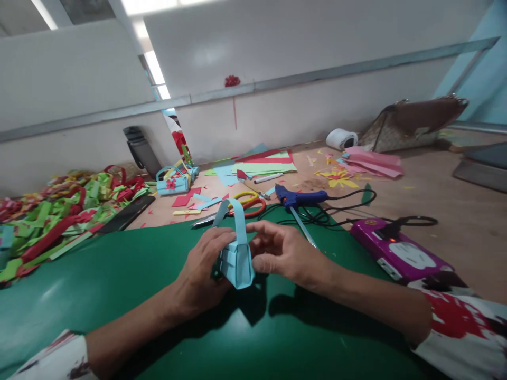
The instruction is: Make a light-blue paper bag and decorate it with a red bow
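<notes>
Shadows and soft glare mark the green surface.

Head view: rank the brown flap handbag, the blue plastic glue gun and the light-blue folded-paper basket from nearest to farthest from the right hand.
1. Light-blue folded-paper basket: just left of the right hand.
2. Blue plastic glue gun: beyond the hand.
3. Brown flap handbag: far back, right.

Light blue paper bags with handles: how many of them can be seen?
2 are clear: a bag in the left hand, and a red-flowered bag near the grey bottle; more may hide behind the second.
</notes>
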The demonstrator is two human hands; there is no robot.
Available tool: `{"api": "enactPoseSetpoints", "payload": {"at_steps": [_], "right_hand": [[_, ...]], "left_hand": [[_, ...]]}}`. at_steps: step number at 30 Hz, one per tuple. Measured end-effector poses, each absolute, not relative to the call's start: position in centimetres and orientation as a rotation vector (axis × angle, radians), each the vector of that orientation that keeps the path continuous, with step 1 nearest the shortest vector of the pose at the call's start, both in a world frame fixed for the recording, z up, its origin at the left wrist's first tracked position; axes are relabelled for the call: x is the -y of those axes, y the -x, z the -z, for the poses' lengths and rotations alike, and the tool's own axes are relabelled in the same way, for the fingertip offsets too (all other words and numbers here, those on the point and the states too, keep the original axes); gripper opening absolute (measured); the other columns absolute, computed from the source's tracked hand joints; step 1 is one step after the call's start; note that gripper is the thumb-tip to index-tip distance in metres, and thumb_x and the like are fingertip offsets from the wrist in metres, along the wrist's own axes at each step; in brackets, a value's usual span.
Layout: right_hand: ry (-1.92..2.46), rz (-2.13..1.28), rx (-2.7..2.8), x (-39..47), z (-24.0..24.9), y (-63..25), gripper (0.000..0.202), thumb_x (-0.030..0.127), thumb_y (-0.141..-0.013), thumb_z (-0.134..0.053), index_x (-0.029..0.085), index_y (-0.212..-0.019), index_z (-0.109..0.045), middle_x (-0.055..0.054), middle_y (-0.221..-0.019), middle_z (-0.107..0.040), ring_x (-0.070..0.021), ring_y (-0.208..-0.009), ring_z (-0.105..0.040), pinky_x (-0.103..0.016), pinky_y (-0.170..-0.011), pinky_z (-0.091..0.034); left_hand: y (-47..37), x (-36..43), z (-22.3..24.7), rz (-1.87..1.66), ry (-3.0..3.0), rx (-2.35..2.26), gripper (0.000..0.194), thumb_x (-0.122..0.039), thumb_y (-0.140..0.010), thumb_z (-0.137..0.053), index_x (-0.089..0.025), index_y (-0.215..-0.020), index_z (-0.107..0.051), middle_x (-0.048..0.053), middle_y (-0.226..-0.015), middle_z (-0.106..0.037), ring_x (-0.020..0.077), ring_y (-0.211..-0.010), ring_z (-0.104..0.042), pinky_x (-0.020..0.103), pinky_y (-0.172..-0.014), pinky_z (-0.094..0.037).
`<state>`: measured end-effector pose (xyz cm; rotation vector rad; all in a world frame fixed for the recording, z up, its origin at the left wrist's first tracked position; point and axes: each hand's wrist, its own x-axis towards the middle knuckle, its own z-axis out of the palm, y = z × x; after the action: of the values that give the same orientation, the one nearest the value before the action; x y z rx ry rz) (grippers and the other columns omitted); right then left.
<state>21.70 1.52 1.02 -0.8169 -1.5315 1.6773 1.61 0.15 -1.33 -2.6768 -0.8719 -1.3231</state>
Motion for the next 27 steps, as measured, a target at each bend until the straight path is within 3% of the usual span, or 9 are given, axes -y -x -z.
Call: {"api": "enactPoseSetpoints", "payload": {"at_steps": [8, 14, 20, 24, 27], "right_hand": [[0.793, -1.661, 1.663, -0.6, -1.3, -21.4, 0.055, 0.012, -0.064, -0.070, 0.017, -0.116, -0.052, 0.000, -0.081, -0.062, -0.0183, -0.079, -0.063, -0.035, -0.075, -0.051], [0.700, -1.579, 1.623, -0.5, -1.1, -21.3, 0.032, 0.022, -0.073, -0.068, 0.015, -0.103, -0.060, -0.002, -0.081, -0.065, -0.0164, -0.075, -0.062, -0.037, -0.078, -0.050], [0.681, -1.532, 1.623, -0.5, -1.3, -21.4, 0.029, 0.040, -0.084, -0.059, 0.015, -0.099, -0.060, -0.003, -0.084, -0.066, -0.0161, -0.080, -0.062, -0.031, -0.075, -0.050], [0.893, -1.144, 1.685, -0.8, -1.0, -21.8, 0.025, 0.039, -0.090, -0.050, 0.017, -0.101, -0.054, -0.005, -0.090, -0.063, -0.0167, -0.080, -0.061, -0.031, -0.071, -0.051], [0.870, -0.507, 1.889, -0.6, -0.7, -22.2, 0.032, 0.029, -0.085, -0.058, 0.017, -0.113, -0.049, -0.010, -0.106, -0.061, -0.0214, -0.097, -0.058, -0.037, -0.082, -0.048]], "left_hand": [[-1.4, -0.2, 1.9, 1.228, 2.682, 0.902, 0.055, -0.011, -0.075, -0.062, -0.018, -0.125, -0.040, 0.015, -0.113, -0.057, 0.0247, -0.106, -0.055, 0.044, -0.087, -0.048], [-1.7, -0.3, 1.7, 1.164, 2.632, 0.859, 0.051, -0.010, -0.076, -0.058, -0.017, -0.124, -0.041, 0.014, -0.111, -0.058, 0.0238, -0.104, -0.055, 0.042, -0.088, -0.047], [-1.7, 0.0, 1.1, 1.013, 2.553, 0.884, 0.045, -0.014, -0.079, -0.056, -0.016, -0.122, -0.042, 0.014, -0.109, -0.059, 0.0241, -0.103, -0.055, 0.041, -0.087, -0.046], [-1.4, 0.2, 0.8, 0.808, 2.432, 0.953, 0.049, -0.017, -0.080, -0.055, -0.013, -0.127, -0.040, 0.016, -0.113, -0.060, 0.0275, -0.105, -0.053, 0.043, -0.087, -0.044], [-1.7, 0.3, 0.5, 0.752, 2.297, 1.009, 0.044, -0.021, -0.084, -0.052, -0.012, -0.126, -0.040, 0.015, -0.109, -0.062, 0.0278, -0.102, -0.055, 0.042, -0.084, -0.044]]}}
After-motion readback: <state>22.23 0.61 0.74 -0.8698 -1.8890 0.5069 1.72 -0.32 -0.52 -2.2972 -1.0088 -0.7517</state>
